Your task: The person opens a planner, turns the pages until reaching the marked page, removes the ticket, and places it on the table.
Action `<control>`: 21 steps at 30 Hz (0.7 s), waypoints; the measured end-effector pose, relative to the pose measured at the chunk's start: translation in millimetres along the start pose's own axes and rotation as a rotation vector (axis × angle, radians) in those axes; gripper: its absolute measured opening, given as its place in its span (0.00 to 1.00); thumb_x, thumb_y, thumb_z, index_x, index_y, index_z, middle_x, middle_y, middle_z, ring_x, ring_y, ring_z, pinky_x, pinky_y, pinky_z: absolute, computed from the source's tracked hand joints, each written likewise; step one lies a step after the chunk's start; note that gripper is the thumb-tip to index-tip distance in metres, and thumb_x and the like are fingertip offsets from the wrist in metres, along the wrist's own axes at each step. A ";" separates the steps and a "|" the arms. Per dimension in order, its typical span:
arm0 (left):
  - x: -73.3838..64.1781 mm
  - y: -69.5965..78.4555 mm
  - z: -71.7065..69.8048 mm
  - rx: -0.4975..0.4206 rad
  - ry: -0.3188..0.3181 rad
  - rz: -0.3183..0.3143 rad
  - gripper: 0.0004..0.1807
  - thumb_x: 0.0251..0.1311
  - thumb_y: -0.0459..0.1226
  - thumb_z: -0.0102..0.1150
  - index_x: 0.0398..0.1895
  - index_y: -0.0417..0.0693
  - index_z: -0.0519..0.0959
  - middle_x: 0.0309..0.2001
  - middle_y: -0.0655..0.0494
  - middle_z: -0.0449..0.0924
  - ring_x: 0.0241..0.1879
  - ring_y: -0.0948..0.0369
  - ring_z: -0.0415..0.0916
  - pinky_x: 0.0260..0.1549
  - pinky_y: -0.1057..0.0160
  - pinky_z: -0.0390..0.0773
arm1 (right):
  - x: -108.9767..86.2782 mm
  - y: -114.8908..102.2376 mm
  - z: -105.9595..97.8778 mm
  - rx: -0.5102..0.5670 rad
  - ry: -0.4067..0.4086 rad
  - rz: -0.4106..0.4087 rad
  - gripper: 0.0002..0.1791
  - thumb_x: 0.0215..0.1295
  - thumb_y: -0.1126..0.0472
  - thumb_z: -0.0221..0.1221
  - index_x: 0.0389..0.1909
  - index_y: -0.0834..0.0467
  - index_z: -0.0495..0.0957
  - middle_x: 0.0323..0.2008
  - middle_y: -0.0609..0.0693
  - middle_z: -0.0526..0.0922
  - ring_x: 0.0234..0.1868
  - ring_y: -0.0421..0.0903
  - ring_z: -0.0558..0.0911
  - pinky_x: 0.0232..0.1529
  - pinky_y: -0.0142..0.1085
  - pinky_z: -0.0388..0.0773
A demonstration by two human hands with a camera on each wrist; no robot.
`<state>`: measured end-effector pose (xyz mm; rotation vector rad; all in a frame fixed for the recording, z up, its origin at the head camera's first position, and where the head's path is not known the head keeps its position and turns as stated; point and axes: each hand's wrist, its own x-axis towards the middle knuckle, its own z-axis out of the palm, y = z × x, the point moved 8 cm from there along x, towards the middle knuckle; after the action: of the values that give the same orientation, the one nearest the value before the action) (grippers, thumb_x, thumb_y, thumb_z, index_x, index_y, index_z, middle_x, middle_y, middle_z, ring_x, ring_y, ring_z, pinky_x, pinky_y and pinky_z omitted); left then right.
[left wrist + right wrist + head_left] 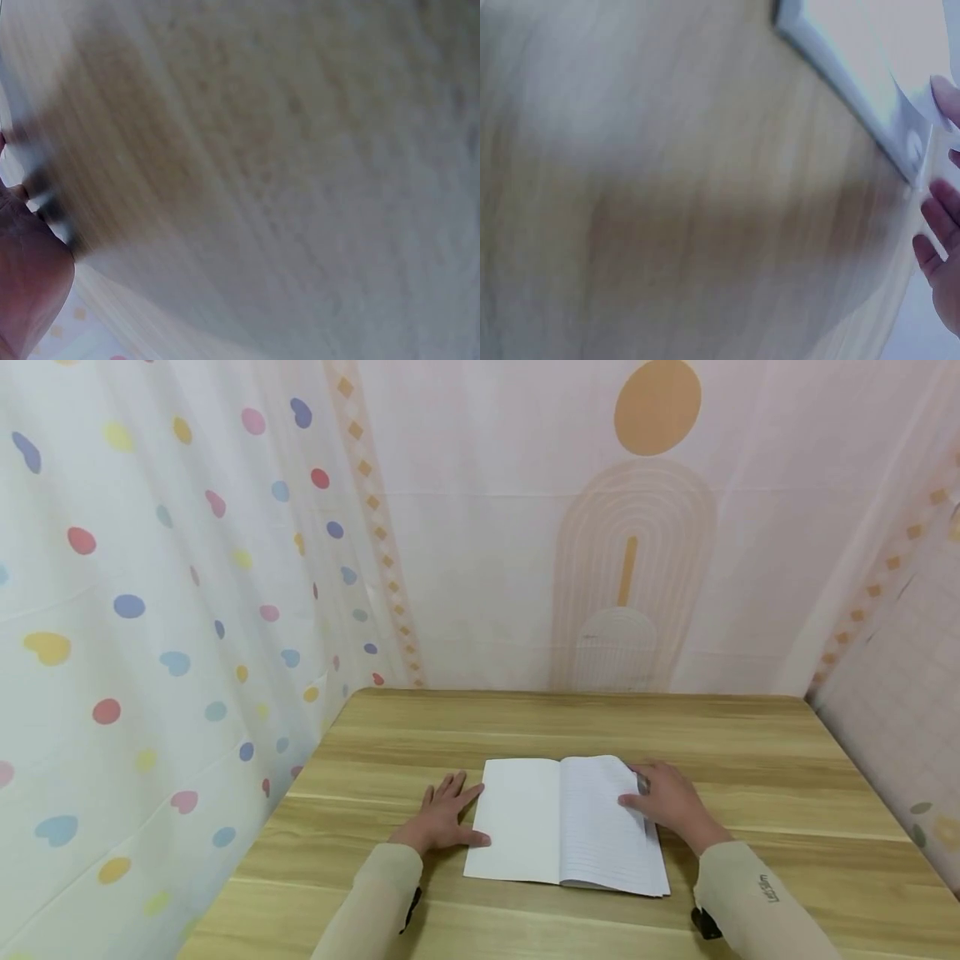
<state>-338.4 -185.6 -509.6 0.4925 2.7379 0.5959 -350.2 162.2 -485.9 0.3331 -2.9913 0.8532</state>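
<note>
An open notebook (517,818) lies on the wooden table, its left page blank and its right page (600,827) ruled with lines. My left hand (446,818) rests flat at the notebook's left side, fingers spread, with the thumb over the page edge. In the left wrist view, part of that hand (34,277) shows at the left border. On the other side, my right hand (670,797) pinches the right page near its upper outer edge, where the paper bends up. The right wrist view shows the thumb (946,97) on the curled page and the other fingers lower down.
The wooden table (360,893) extends around the notebook on all sides. Behind it hangs a pale patterned curtain (480,568), and a dotted curtain (165,710) runs along the left. Both forearms wear light sleeves (750,893) with dark bands under the wrists.
</note>
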 end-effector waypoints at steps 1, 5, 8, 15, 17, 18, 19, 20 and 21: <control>-0.1 -0.4 0.0 0.000 0.000 -0.002 0.52 0.53 0.58 0.70 0.78 0.53 0.57 0.79 0.41 0.38 0.77 0.43 0.31 0.71 0.39 0.32 | 0.5 -0.9 -1.0 0.052 0.002 0.019 0.36 0.62 0.51 0.68 0.65 0.68 0.71 0.48 0.63 0.79 0.47 0.59 0.77 0.47 0.51 0.76; 0.1 -2.3 0.4 0.007 0.003 -0.004 0.52 0.53 0.58 0.70 0.78 0.53 0.57 0.79 0.41 0.38 0.77 0.43 0.31 0.71 0.39 0.32 | 2.1 -3.5 -3.3 0.246 -0.009 0.110 0.33 0.65 0.58 0.66 0.66 0.69 0.69 0.33 0.53 0.74 0.34 0.49 0.72 0.32 0.38 0.70; 0.1 -2.8 0.7 0.008 0.006 0.000 0.53 0.52 0.58 0.70 0.78 0.53 0.57 0.79 0.41 0.38 0.77 0.43 0.32 0.71 0.38 0.32 | 3.3 -8.0 -5.6 0.336 -0.007 0.150 0.32 0.66 0.60 0.64 0.67 0.69 0.67 0.31 0.52 0.70 0.32 0.47 0.69 0.30 0.37 0.66; -1.1 -1.2 0.6 0.004 0.000 0.000 0.53 0.53 0.58 0.70 0.78 0.53 0.57 0.79 0.41 0.38 0.77 0.44 0.31 0.71 0.39 0.31 | 4.7 -17.4 -11.8 0.471 -0.010 0.199 0.36 0.70 0.59 0.60 0.74 0.66 0.59 0.35 0.54 0.68 0.33 0.48 0.70 0.32 0.37 0.70; -0.3 -1.7 1.0 0.012 0.002 0.002 0.53 0.53 0.59 0.70 0.78 0.53 0.57 0.79 0.41 0.38 0.77 0.44 0.31 0.71 0.39 0.32 | 4.8 -21.6 -13.2 0.518 -0.008 0.190 0.37 0.71 0.61 0.59 0.75 0.67 0.55 0.36 0.55 0.70 0.32 0.47 0.73 0.32 0.37 0.74; -0.1 -1.7 0.8 0.013 0.003 0.003 0.53 0.53 0.59 0.70 0.78 0.53 0.57 0.79 0.41 0.38 0.77 0.44 0.31 0.71 0.39 0.32 | 5.0 -23.8 -14.1 0.538 -0.005 0.185 0.38 0.71 0.61 0.59 0.75 0.68 0.54 0.37 0.56 0.72 0.32 0.47 0.74 0.33 0.37 0.76; 0.3 -2.1 1.1 0.016 0.004 0.004 0.53 0.53 0.59 0.70 0.78 0.53 0.57 0.79 0.41 0.38 0.77 0.44 0.31 0.71 0.39 0.32 | 5.2 -26.1 -14.8 0.559 -0.004 0.181 0.38 0.71 0.62 0.58 0.75 0.68 0.52 0.39 0.57 0.74 0.32 0.46 0.76 0.34 0.38 0.78; 0.5 -2.4 1.3 0.016 0.005 0.003 0.53 0.53 0.59 0.70 0.78 0.53 0.57 0.79 0.41 0.38 0.77 0.44 0.31 0.71 0.39 0.32 | 5.6 -28.9 -15.4 0.582 -0.002 0.176 0.38 0.71 0.62 0.58 0.75 0.69 0.51 0.41 0.60 0.76 0.32 0.46 0.78 0.35 0.38 0.79; 0.7 -2.7 1.3 0.017 0.006 0.003 0.53 0.53 0.59 0.70 0.78 0.53 0.57 0.79 0.41 0.38 0.77 0.44 0.31 0.71 0.39 0.32 | 6.0 -31.6 -15.7 0.604 0.001 0.174 0.39 0.71 0.62 0.57 0.76 0.69 0.50 0.45 0.63 0.78 0.33 0.46 0.79 0.36 0.38 0.80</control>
<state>-339.3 -187.2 -512.1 0.4996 2.7504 0.5762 -350.2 143.0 -455.7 0.0691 -2.7154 1.7635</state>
